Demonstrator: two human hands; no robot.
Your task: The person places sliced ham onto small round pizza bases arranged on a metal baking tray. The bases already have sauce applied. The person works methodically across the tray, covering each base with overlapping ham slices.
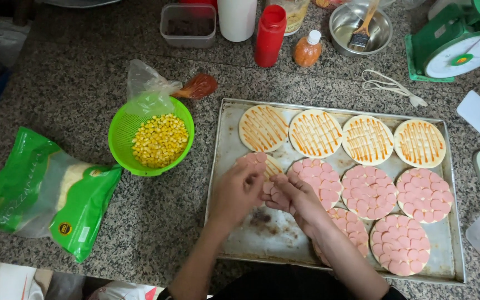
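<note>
Left hand (234, 191) pinching sausage slices (258, 158) onto half-topped pizza base (268, 166); right hand (298, 200) holding spare slices (could slide on sauce).

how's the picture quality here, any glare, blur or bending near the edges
Head view: even, soft light, faint shadows under the hands; mild glare on the steel bowl and baking tray rim; left hand and right hand slightly soft; edges bow a little, wide-angle style.
</note>
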